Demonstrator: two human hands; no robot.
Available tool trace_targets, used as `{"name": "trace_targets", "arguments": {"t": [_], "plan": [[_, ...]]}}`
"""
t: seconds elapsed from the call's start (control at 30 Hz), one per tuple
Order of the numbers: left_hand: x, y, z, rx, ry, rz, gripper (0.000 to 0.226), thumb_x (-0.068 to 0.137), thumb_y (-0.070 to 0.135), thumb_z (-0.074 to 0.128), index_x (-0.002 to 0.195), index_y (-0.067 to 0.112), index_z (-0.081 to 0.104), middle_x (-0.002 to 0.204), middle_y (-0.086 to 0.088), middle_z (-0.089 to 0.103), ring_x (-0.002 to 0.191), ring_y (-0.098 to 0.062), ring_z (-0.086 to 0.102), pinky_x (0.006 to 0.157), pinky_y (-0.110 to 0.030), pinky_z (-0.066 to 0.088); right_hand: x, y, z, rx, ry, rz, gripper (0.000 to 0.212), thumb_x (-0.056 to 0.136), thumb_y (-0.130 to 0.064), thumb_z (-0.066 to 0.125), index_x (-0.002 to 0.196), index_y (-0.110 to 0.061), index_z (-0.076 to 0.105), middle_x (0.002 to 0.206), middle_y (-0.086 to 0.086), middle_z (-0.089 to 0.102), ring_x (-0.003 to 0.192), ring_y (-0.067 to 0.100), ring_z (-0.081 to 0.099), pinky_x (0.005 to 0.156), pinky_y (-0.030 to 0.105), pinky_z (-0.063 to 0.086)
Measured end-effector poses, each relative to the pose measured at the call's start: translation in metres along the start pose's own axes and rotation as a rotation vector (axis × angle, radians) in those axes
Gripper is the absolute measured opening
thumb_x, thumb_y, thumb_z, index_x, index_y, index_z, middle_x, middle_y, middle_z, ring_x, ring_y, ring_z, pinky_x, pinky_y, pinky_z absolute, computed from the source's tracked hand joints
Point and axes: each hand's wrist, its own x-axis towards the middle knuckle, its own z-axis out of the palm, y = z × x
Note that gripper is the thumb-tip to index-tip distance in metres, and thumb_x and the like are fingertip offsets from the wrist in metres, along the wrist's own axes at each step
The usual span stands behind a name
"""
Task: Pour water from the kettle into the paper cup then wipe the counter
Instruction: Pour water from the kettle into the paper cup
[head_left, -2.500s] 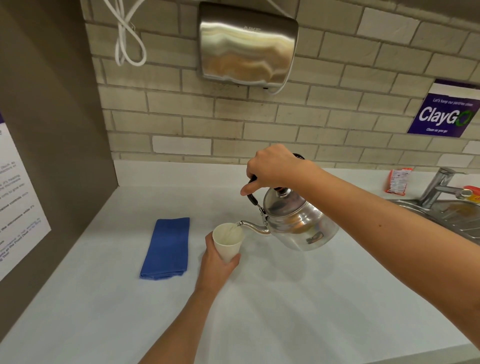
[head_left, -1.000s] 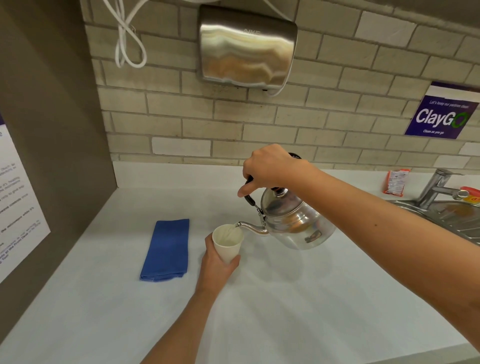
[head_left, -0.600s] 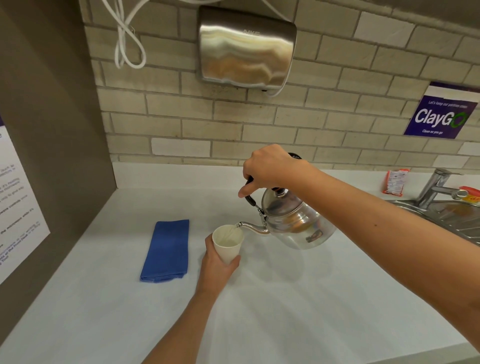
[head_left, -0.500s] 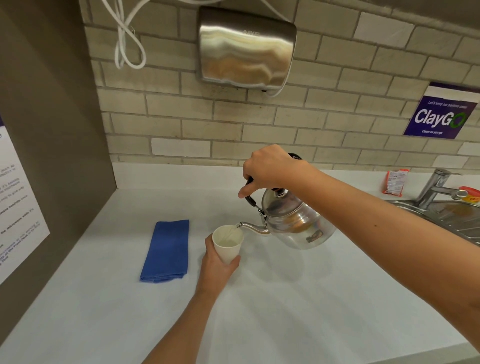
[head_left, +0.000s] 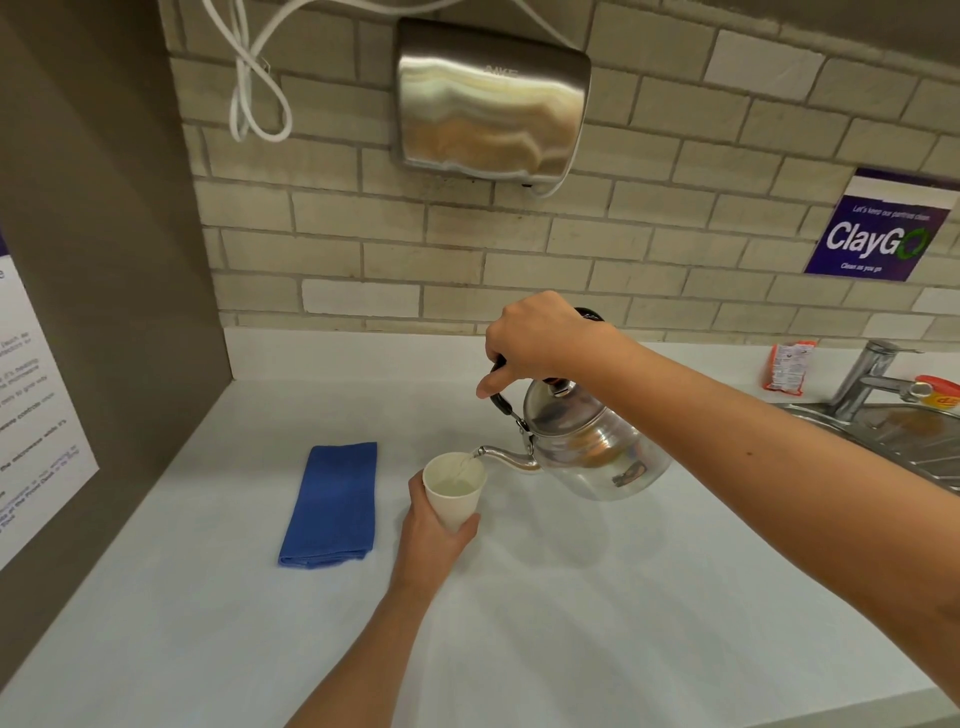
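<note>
A shiny steel kettle (head_left: 592, 449) hangs tilted above the white counter (head_left: 597, 597), its spout over a white paper cup (head_left: 454, 493). A thin stream of water runs from the spout into the cup, which holds some water. My right hand (head_left: 535, 338) grips the kettle's black handle from above. My left hand (head_left: 428, 540) wraps around the cup's lower part and holds it slightly tilted just above the counter. A folded blue cloth (head_left: 332, 504) lies flat on the counter, left of the cup.
A steel sink (head_left: 893, 436) with a tap (head_left: 867, 382) sits at the right edge, an orange packet (head_left: 787, 364) behind it. A brown panel (head_left: 104, 260) walls the left side. A metal hand dryer (head_left: 491, 98) hangs on the brick wall above.
The kettle stays tilted over the cup and water keeps flowing; the level in the cup has risen slightly. Both hands hold nearly the same places.
</note>
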Motion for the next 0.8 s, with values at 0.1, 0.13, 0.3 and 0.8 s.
{"name": "trace_targets", "arguments": {"t": [0.1, 0.13, 0.3, 0.8], "plan": [[0.0002, 0.0, 0.0001, 0.001, 0.001, 0.0, 0.086, 0.065, 0.024, 0.081, 0.13, 0.025, 0.024, 0.112, 0.009, 0.043, 0.098, -0.013, 0.047, 0.081, -0.024, 0.044, 0.0003, -0.0001, 0.0002, -0.003, 0.005, 0.002, 0.062, 0.079, -0.07, 0.047, 0.09, -0.013, 0.067, 0.053, -0.004, 0.044, 0.059, 0.018, 0.049, 0.045, 0.022, 0.023], [0.0002, 0.0, 0.0001, 0.001, 0.0, 0.0, 0.086, 0.065, 0.024, 0.081, 0.13, 0.025, 0.024, 0.113, 0.009, 0.043, 0.099, -0.013, 0.047, 0.081, -0.024, 0.044, 0.0004, 0.0, 0.0001, -0.003, 0.007, 0.002, 0.062, 0.079, -0.07, 0.047, 0.089, -0.012, 0.067, 0.053, -0.004, 0.043, 0.056, 0.017, 0.047, 0.045, 0.022, 0.023], [0.0, -0.0004, 0.0003, -0.006, 0.003, 0.007, 0.084, 0.065, 0.023, 0.081, 0.128, 0.025, 0.025, 0.111, 0.008, 0.045, 0.097, -0.014, 0.049, 0.08, -0.025, 0.045, 0.0004, 0.0005, -0.0007, -0.006, 0.004, 0.005, 0.062, 0.079, -0.07, 0.047, 0.088, -0.012, 0.067, 0.053, -0.004, 0.043, 0.054, 0.016, 0.044, 0.044, 0.022, 0.023], [-0.0013, 0.0008, -0.0002, -0.007, 0.011, -0.007, 0.082, 0.065, 0.022, 0.08, 0.127, 0.025, 0.027, 0.115, 0.0, 0.053, 0.097, -0.016, 0.051, 0.08, -0.027, 0.045, 0.0022, 0.0001, 0.0021, -0.017, 0.024, 0.001, 0.061, 0.078, -0.07, 0.047, 0.083, -0.012, 0.065, 0.052, -0.004, 0.041, 0.05, 0.014, 0.039, 0.044, 0.022, 0.022]]}}
